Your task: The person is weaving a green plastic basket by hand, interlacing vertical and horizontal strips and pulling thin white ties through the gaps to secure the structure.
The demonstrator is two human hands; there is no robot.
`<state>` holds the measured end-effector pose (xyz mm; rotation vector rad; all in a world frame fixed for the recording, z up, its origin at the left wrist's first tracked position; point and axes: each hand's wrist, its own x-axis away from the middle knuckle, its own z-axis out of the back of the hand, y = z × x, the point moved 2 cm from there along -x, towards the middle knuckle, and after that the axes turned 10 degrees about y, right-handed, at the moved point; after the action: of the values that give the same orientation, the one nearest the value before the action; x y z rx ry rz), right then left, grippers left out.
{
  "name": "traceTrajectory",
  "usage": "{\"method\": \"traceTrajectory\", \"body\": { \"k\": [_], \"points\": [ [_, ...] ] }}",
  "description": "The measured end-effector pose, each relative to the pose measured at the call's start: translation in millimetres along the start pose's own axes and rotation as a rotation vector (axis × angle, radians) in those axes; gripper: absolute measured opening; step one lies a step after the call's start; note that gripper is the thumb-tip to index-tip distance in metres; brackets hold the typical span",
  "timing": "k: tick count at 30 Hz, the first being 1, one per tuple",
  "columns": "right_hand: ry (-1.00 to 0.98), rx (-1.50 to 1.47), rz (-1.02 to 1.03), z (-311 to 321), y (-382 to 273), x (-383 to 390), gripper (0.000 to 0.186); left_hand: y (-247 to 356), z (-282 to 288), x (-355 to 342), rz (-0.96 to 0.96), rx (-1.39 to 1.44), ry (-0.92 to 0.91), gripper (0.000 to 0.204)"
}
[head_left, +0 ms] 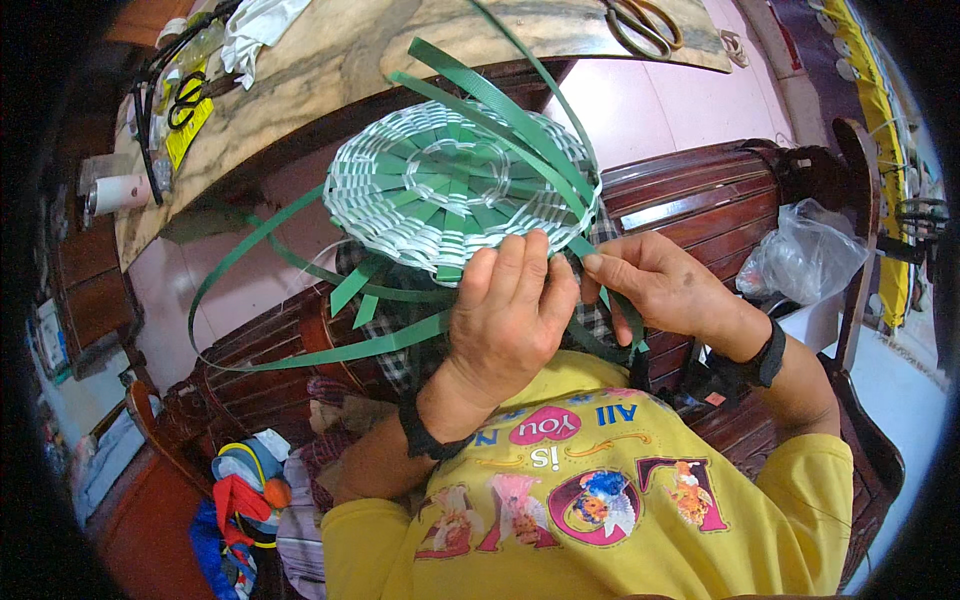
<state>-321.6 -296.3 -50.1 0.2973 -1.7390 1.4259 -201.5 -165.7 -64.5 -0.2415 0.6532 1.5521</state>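
My left grip (513,312) clasps the near rim of the green-and-white woven disc (455,182) before me, seemingly to steady it, while my right grip (645,282) pinches a green strip (580,247) at its right edge, perhaps for control. Beyond, scissors (650,30) lie far right on the marble bench (330,55).

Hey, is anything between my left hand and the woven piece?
Nothing visible: your left hand is at the near rim of the woven piece, and your right hand pinches a green strip there.
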Motion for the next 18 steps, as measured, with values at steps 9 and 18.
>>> {"method": "traceTrajectory", "body": {
  "k": [9,18],
  "points": [
    [0.054,0.074,-0.005,7.4,-1.0,0.3,0.034,4.6,-3.1,1.1,-0.022,-0.007,-0.049,0.023],
    [0.022,0.122,-0.119,13.4,-11.2,1.4,0.029,8.1,-6.7,1.7,-0.095,-0.043,0.009,0.020]
  ]
}}
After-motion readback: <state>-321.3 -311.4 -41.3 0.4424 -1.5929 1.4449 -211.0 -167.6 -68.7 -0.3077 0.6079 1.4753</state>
